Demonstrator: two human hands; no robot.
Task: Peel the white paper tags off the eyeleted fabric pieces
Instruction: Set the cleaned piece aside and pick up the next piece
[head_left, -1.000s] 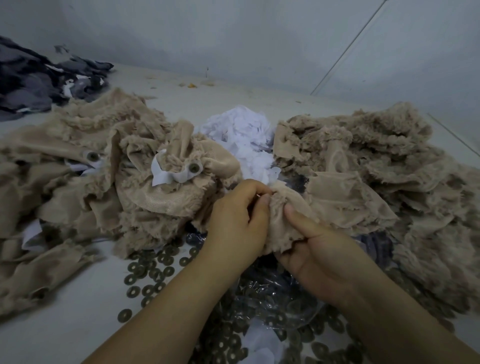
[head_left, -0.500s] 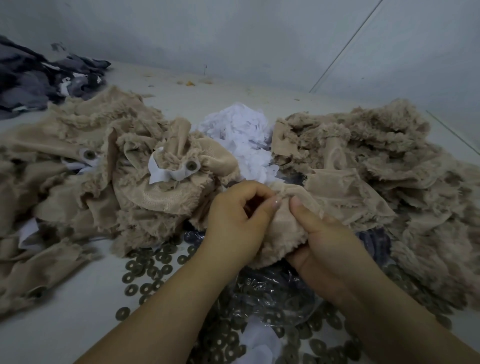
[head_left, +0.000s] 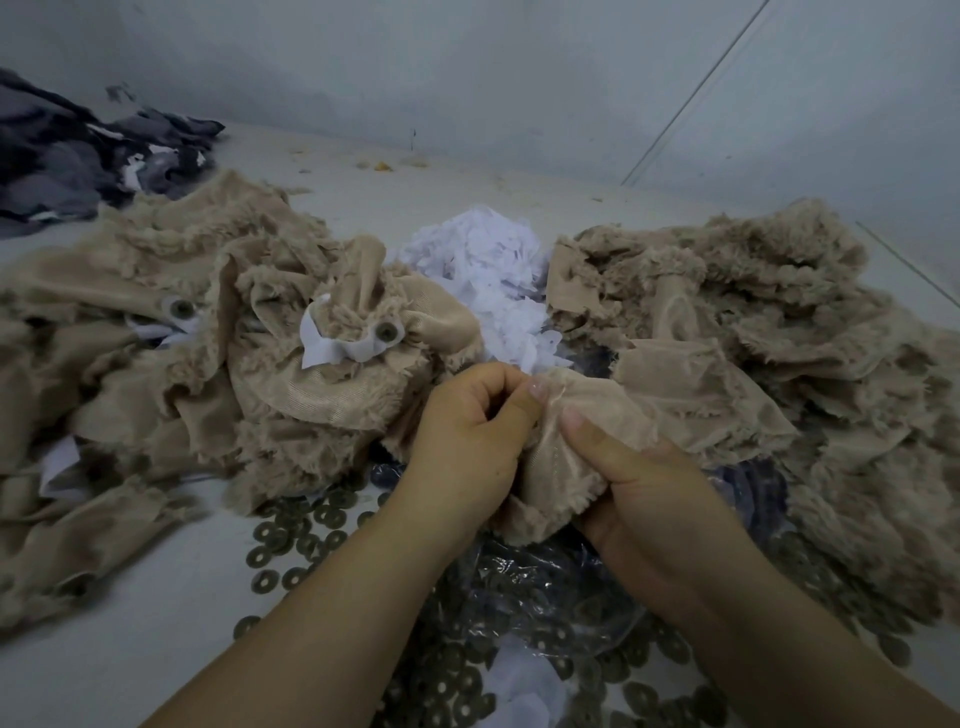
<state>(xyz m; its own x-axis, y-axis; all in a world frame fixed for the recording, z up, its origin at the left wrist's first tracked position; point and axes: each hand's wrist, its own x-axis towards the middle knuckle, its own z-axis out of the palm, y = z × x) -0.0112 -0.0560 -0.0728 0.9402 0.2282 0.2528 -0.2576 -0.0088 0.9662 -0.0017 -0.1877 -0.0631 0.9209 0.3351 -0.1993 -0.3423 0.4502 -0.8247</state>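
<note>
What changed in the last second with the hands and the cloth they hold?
Very little. The left hand loosened its fist, so its thumb now pinches the top edge of the beige cloth. The right hand kept its grip, thumb on top. The white paper heap and metal rings stayed put.

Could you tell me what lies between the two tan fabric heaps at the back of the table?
A mound of white paper tags sits between the left heap and right heap, in the head view.

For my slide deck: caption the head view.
Both hands, left and right, pinch a beige fabric piece between fabric piles.
</note>
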